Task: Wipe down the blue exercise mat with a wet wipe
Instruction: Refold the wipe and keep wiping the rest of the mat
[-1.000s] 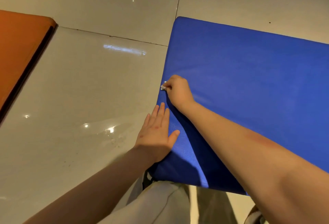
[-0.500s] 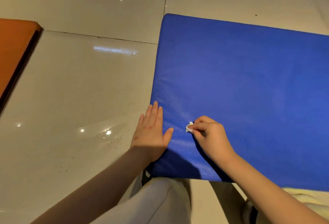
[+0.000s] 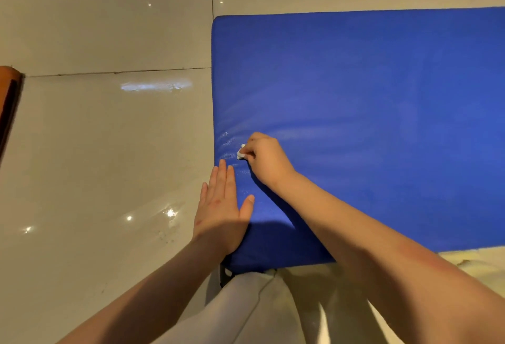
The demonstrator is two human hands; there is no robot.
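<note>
The blue exercise mat (image 3: 369, 114) lies flat on the tiled floor and fills the right half of the head view. My right hand (image 3: 266, 159) grips a small bunched white wet wipe (image 3: 241, 152) and presses it on the mat near its left edge. My left hand (image 3: 221, 207) lies flat with straight fingers across the mat's near left edge, partly on the floor, just below the wipe. Faint shiny streaks show on the mat around the wipe.
Glossy beige floor tiles (image 3: 109, 152) spread out to the left and beyond the mat. An orange mat edge (image 3: 6, 92) shows at the far left. My light trousers (image 3: 259, 311) are at the bottom, against the mat's near edge.
My right hand with the wipe moved down the mat's left side toward me, then back up and left toward the edge. My left hand stayed flat on the near left edge.
</note>
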